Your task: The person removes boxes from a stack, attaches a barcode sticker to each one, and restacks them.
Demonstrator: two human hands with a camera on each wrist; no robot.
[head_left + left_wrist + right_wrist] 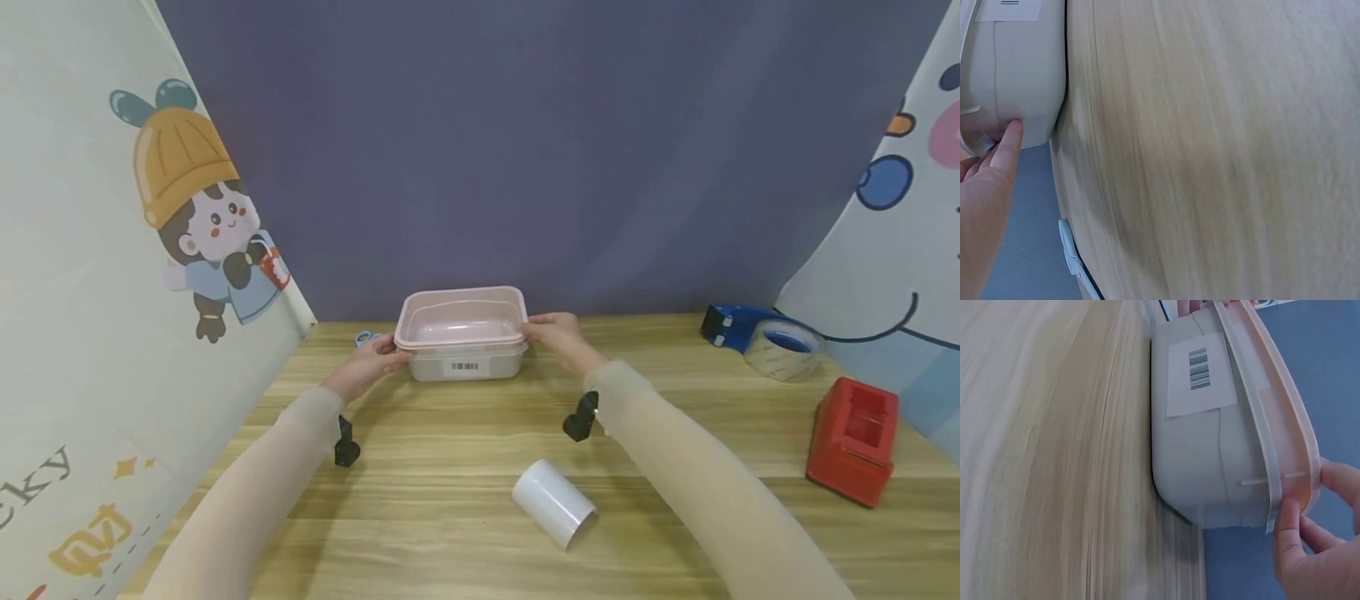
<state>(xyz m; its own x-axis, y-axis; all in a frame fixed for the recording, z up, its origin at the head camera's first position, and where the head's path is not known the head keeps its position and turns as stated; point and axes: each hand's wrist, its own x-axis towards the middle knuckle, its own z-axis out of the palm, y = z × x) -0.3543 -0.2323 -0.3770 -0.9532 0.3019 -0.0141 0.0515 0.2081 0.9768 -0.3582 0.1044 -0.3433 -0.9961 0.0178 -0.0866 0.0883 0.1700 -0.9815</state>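
A pink rectangular plastic container (461, 318) sits nested in a whitish plastic container (429, 367) with a barcode label (1200, 372), near the table's back edge. At their left end is my left hand (371, 365), its fingers at the stacked rims and one digit laid along the pale side wall in the left wrist view. My right hand (558, 337) pinches the pink container's rim at the right end, thumb and fingers on either side of it in the right wrist view. Both rims overlap closely there.
Behind the left hand lies a light-blue-handled tool (365, 337), partly hidden. A curved white sheet piece (551, 500) rests at the front middle. On the right are a blue tape dispenser (738, 323), a clear tape roll (783, 354) and a red dispenser (851, 442). A dark curtain (555, 167) hangs behind.
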